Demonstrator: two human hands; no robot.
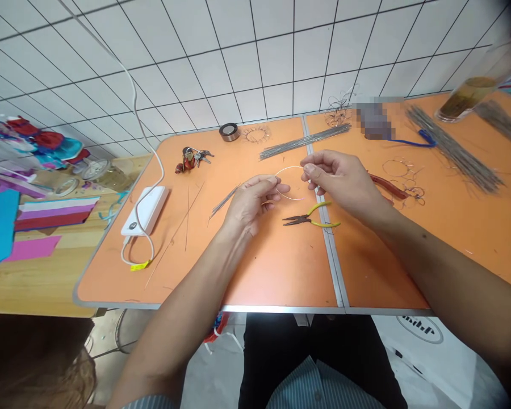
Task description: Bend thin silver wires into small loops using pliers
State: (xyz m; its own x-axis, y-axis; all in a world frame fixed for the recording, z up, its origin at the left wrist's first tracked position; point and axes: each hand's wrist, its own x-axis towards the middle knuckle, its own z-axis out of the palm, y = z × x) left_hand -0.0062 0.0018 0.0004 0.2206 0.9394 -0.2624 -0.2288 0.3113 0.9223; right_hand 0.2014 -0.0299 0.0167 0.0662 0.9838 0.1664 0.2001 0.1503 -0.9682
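Wire [288,168], a single thin silver length, curves into an open loop between our two hands, held just above the orange counter [281,272]. Our left hand [251,203] has its grip closed on the wire, thumb and fingers pinching it. Our right hand [341,183] pinches another stretch the same way, with the loop spanning the short gap between them. We judge the wire light and springy: stiff enough to keep a curve, but likely to kink or slip. The surest hold looks to be close to the bend, between thumb and forefinger, not out on the free arc.

Nearest below the hands lie yellow-handled needle-nose pliers [310,220]. A sheaf of thin rods [223,201] pokes out by our left hand; we cannot tell whether the hand holds it. Red-handled pliers [387,187] lie just past our right hand, partly hidden by it, and could catch that wrist. Beside them sits a tangle of bent wire scraps [402,176].

Farther off are a white power bank [145,210], a bunch of keys [191,160], a long bundle of steel rods [304,142] and a roll of tape [229,132]. At the far right corner stands a glass jar [466,99] holding brown liquid.
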